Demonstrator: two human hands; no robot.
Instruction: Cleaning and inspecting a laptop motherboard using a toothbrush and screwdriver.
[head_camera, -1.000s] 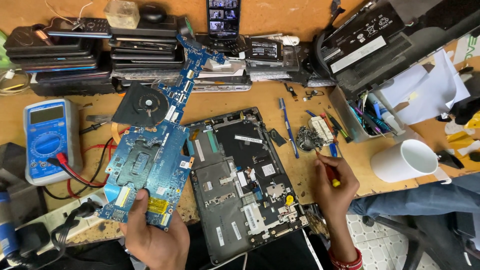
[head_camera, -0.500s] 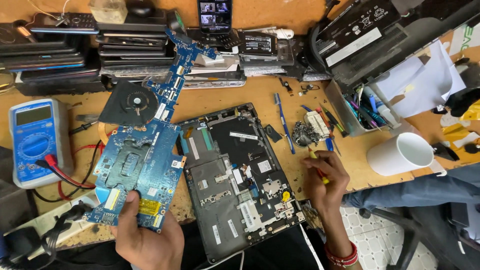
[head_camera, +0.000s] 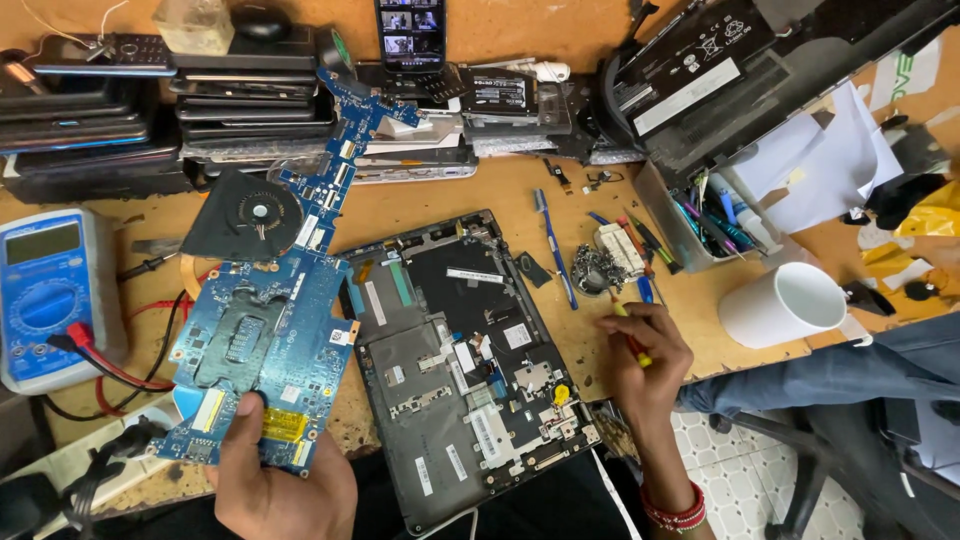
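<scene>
Left hand (head_camera: 275, 480): closed on the near edge of the blue circuit board (head_camera: 265, 345), thumb pressed flat on its face.
Circuit board: flat, glossy blue, long and irregular, studded with small chips and a yellow label; held just left of the open laptop base (head_camera: 465, 365), its narrow arm reaching away from it.
Right hand (head_camera: 645, 365): curled around a slim yellow-handled screwdriver (head_camera: 632, 345), resting just right of the laptop base.
Laptop base: dark grey rectangular shell, lying tilted on the wooden surface (head_camera: 470, 185), matte inside with small metal brackets and white stickers.
Fan (head_camera: 250, 215): black, round-bladed, joined to the board, up and left of the laptop base.
Multimeter (head_camera: 50, 290): blue and grey, boxy, red and black leads; far left of the laptop base.
Mug (head_camera: 785, 305): smooth white ceramic, on its side, well right of the laptop base.
Phone (head_camera: 410, 30): upright, lit screen, beyond the laptop base.
</scene>
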